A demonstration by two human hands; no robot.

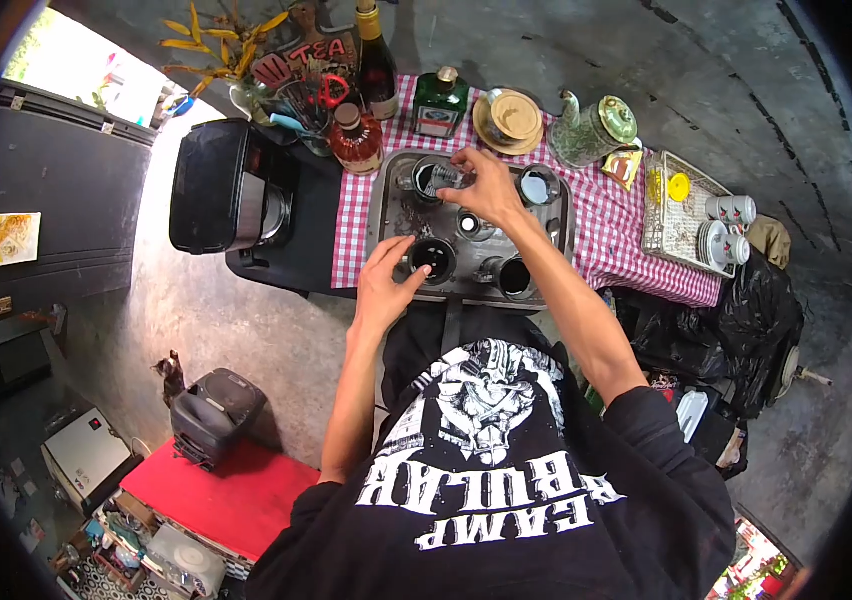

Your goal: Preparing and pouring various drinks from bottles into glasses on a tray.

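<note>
My right hand (487, 189) holds a small clear glass (452, 177) between thumb and fingers, tilted over the rim of a glass mug (423, 178) at the tray's back left. My left hand (385, 281) is at the near left glass mug (432, 260) of dark liquid, its thumb over the rim; whether it grips the mug is unclear. Another dark-filled glass mug (514, 279) stands near right, partly behind my right forearm. Farther back is a glass mug (538, 185) with a pale reflection. A small glass vessel (471, 224) sits mid-tray. All stand on a brown tray (393, 217).
A black coffee maker (212, 187) stands left. Along the back are an amber bottle (356, 140), a green bottle (440, 103), a lidded cup (514, 120) and a green teapot (592, 129). A wicker basket (655, 244) with small cups sits right on the checked cloth (606, 217).
</note>
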